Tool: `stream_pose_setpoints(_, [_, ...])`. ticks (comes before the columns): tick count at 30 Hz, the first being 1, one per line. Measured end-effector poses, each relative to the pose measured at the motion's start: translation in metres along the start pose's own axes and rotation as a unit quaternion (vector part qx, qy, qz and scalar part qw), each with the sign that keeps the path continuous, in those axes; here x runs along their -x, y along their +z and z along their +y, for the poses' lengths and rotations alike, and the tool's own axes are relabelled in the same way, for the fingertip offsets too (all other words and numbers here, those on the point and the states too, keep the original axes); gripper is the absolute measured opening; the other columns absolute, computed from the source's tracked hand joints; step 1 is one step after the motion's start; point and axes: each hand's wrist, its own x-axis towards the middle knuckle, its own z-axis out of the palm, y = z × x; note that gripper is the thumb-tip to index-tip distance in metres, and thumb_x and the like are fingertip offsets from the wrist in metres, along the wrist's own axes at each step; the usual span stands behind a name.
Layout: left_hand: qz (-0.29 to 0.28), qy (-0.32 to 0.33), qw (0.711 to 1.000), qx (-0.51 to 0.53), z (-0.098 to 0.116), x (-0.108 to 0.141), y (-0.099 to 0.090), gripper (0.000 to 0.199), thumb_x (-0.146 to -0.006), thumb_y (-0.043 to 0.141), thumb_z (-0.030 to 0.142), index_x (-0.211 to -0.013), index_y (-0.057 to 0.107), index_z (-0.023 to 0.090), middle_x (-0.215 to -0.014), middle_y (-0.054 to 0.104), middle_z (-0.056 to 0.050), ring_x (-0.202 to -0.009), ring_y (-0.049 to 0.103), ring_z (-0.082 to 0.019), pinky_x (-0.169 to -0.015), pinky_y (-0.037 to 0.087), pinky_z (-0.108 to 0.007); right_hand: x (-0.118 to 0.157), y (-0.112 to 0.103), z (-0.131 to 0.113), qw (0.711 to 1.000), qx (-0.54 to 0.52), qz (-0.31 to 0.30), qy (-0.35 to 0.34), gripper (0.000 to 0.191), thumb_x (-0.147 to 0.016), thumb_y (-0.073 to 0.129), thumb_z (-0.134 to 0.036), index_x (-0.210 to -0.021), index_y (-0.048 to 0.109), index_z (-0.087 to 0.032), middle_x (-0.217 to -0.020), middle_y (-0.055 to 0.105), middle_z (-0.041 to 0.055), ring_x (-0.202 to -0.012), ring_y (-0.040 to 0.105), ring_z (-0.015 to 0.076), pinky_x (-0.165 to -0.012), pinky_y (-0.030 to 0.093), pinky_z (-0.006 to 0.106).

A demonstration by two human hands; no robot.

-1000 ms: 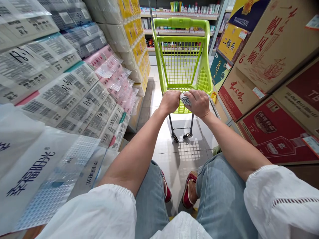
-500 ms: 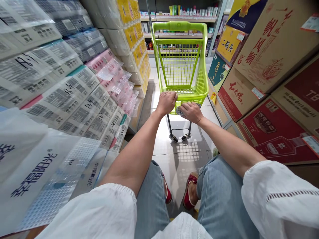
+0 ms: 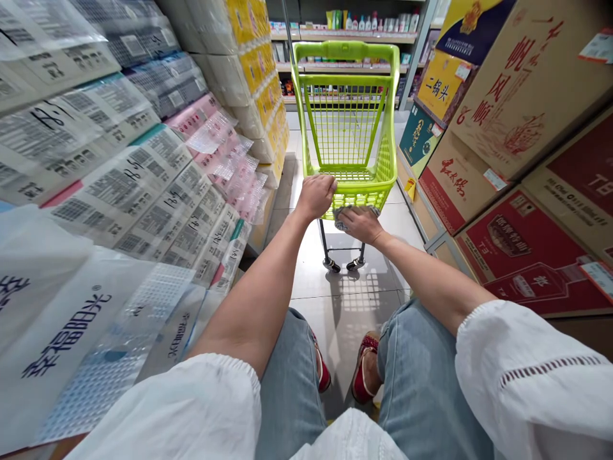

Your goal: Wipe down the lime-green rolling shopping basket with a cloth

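A lime-green shopping cart [image 3: 352,115] stands in the aisle ahead of me, its basket empty as far as I can see. My left hand [image 3: 316,193] grips the near rim of the basket at its left corner. My right hand [image 3: 360,223] presses a grey-white cloth [image 3: 341,216] against the lower front edge of the basket. Only a bit of the cloth shows past my fingers. Both arms are stretched forward from white sleeves over my blue jeans.
Stacked tissue packs [image 3: 119,166] fill the left side of the narrow aisle. Large cartons [image 3: 517,96] are piled on the right. A shelf of bottles [image 3: 364,22] stands beyond the cart. The tiled floor [image 3: 349,306] shows between cart and my red shoes [image 3: 361,364].
My right hand with the cloth has slid down from the top of the basket's near rim to its lower edge. The left hand keeps its grip; the cart shifted slightly away.
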Motion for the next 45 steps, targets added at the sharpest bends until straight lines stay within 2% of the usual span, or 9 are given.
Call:
stream_pose_setpoints(4, [0.003,-0.001,1.0,0.0,-0.003,0.001,0.0,0.029,-0.097,0.035,0.032,-0.078,0.054,0.023,-0.084,0.067,-0.007,-0.086,0.061,-0.024,-0.077,0.04,-0.038,0.002,0.003,0.001,0.999,0.016,-0.032,-0.009,0.031,-0.092,0.048,-0.025,-0.119,0.062,-0.019,-0.115,0.066,0.0087,-0.099,0.054,0.0226,-0.08,0.031,0.036])
stream_pose_setpoints(10, [-0.008,-0.014,1.0,0.004,-0.001,0.0,-0.005,0.025,-0.095,0.038,0.028,-0.078,0.054,0.022,-0.084,0.067,-0.007,-0.086,0.059,-0.023,-0.078,0.039,-0.038,-0.026,-0.045,0.019,0.988,0.024,0.137,0.066,0.038,-0.096,0.044,-0.044,-0.122,0.059,-0.022,-0.123,0.062,0.0093,-0.107,0.051,0.0258,-0.088,0.032,0.038])
stream_pose_setpoints(13, [-0.023,-0.025,0.999,0.003,0.001,0.0,-0.008,0.023,-0.094,0.039,0.026,-0.079,0.055,0.021,-0.086,0.067,-0.008,-0.088,0.059,-0.024,-0.079,0.037,-0.037,-0.031,-0.052,0.02,0.983,0.022,0.162,0.081,0.038,-0.096,0.044,-0.046,-0.122,0.059,-0.023,-0.122,0.062,0.0087,-0.108,0.051,0.0261,-0.089,0.032,0.039])
stream_pose_setpoints(21, [-0.031,-0.04,0.999,0.001,-0.002,0.001,-0.014,0.032,-0.097,0.036,0.035,-0.079,0.058,0.02,-0.084,0.067,-0.009,-0.085,0.06,-0.024,-0.077,0.037,-0.037,0.0,0.006,0.0,1.0,0.013,0.013,-0.012,0.031,-0.092,0.052,-0.028,-0.12,0.06,-0.019,-0.118,0.065,0.0094,-0.101,0.054,0.0238,-0.081,0.032,0.037])
stream_pose_setpoints(24, [-0.025,-0.058,0.998,-0.017,0.001,0.0,-0.016,0.033,-0.096,0.037,0.035,-0.079,0.06,0.019,-0.085,0.068,-0.011,-0.085,0.06,-0.025,-0.08,0.037,-0.038,0.002,0.008,0.001,1.0,0.018,-0.002,-0.024,0.031,-0.089,0.055,-0.026,-0.119,0.061,-0.018,-0.116,0.065,0.0093,-0.1,0.054,0.024,-0.082,0.032,0.037])
stream_pose_setpoints(28, [-0.015,-0.038,0.999,-0.035,0.015,-0.004,-0.017,0.031,-0.095,0.038,0.031,-0.079,0.062,0.017,-0.086,0.068,-0.012,-0.089,0.06,-0.026,-0.084,0.037,-0.04,-0.013,-0.022,0.016,0.996,0.005,0.092,0.008,0.033,-0.094,0.05,-0.036,-0.121,0.06,-0.02,-0.12,0.063,0.0103,-0.1,0.052,0.0245,-0.083,0.031,0.038])
stream_pose_setpoints(33, [-0.035,-0.04,0.998,0.02,0.028,-0.01,-0.008,0.035,-0.098,0.033,0.032,-0.077,0.059,0.02,-0.083,0.068,-0.008,-0.079,0.059,-0.021,-0.072,0.037,-0.034,-0.022,-0.047,0.033,0.984,0.006,0.175,0.039,0.034,-0.096,0.045,-0.04,-0.122,0.059,-0.023,-0.12,0.062,0.009,-0.106,0.05,0.0257,-0.087,0.031,0.039])
stream_pose_setpoints(41, [-0.013,-0.04,0.999,0.025,0.024,-0.01,0.003,0.028,-0.096,0.04,0.033,-0.077,0.055,0.021,-0.083,0.067,-0.007,-0.08,0.058,-0.021,-0.071,0.033,-0.034,0.004,0.005,0.014,0.998,0.015,0.068,0.009,0.028,-0.094,0.048,-0.029,-0.118,0.061,-0.022,-0.115,0.065,0.0077,-0.099,0.052,0.0229,-0.082,0.03,0.037])
stream_pose_setpoints(45, [-0.001,-0.047,0.998,0.03,0.018,-0.006,0.005,0.022,-0.094,0.043,0.031,-0.078,0.054,0.021,-0.083,0.067,-0.006,-0.08,0.058,-0.022,-0.071,0.032,-0.035,0.012,0.015,0.008,1.0,0.014,0.0,-0.026,0.028,-0.09,0.052,-0.022,-0.116,0.062,-0.019,-0.113,0.065,0.008,-0.101,0.053,0.0233,-0.082,0.03,0.036])
